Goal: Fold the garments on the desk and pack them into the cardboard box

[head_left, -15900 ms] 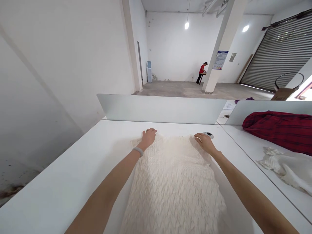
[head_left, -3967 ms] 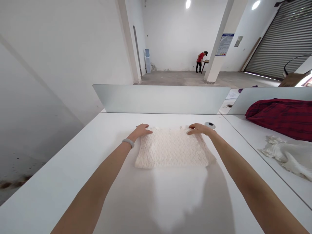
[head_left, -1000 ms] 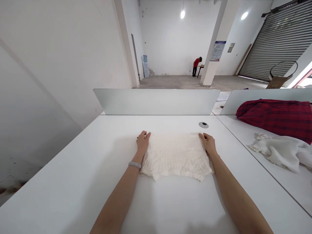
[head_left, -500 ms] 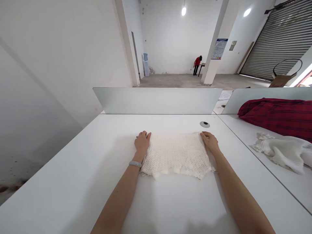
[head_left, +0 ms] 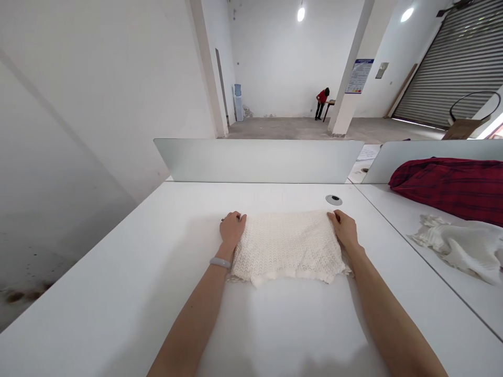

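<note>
A cream knitted garment (head_left: 288, 246) with an openwork pattern lies folded into a rough rectangle on the white table (head_left: 188, 324). Its near edge is wavy, and bits of fringe or lower layers stick out at both near corners. My left hand (head_left: 232, 229), with a grey bangle on the wrist, is closed at the far left corner, thumb on the fabric. At the far right corner, my right hand (head_left: 344, 229) pinches the cloth between thumb and fingers. The undersides of the folds are hidden.
A frosted divider (head_left: 259, 161) runs along the table's back edge, with a cable grommet (head_left: 334, 200) in front. Across a table seam on the right lie a crumpled white cloth (head_left: 463, 246) and a red plaid cloth (head_left: 451, 186). A person (head_left: 321, 103) bends over a far table.
My right hand has closed into a pinch and lifted slightly at the far right corner. The left hand stays at its corner. The whole view has shifted a little.
</note>
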Tool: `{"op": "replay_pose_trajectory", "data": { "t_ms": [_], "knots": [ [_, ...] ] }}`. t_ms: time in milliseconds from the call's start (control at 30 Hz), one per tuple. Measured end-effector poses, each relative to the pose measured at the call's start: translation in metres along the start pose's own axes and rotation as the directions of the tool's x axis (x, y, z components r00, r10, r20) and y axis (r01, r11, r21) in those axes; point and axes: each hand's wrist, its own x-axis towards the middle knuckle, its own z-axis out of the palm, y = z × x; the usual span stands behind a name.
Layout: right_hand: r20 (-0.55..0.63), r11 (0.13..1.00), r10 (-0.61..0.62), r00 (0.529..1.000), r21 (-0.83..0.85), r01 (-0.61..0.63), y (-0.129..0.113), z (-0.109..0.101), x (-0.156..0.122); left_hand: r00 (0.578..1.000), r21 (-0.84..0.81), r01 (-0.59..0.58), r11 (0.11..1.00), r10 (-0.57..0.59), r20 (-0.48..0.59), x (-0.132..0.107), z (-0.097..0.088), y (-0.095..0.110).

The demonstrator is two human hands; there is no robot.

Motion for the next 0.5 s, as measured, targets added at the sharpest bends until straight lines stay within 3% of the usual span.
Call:
{"op": "replay_pose_trajectory", "data": {
  "t_ms": [167, 367, 500],
  "knots": [
    [0.031, 0.956, 0.163, 0.986, -0.253, -0.150, -0.0005, -0.0008, 0.0004, 1.000, -0.009, 0.008, 1.000, -0.008, -0.003, -0.0002, 0.0002, -0.0032],
    [0.109, 0.992, 0.099, 0.989, -0.087, -0.090, -0.0005, -0.0005, 0.0000, 1.000, -0.022, 0.015, 1.000, -0.015, -0.008, -0.0016, -0.0005, -0.0032],
    [0.110, 0.982, 0.171, 0.979, -0.100, -0.160, -0.0023, -0.0021, 0.0012, 1.000, -0.044, 0.022, 0.999, -0.023, -0.011, -0.0018, -0.0010, -0.0029]
  ]
}}
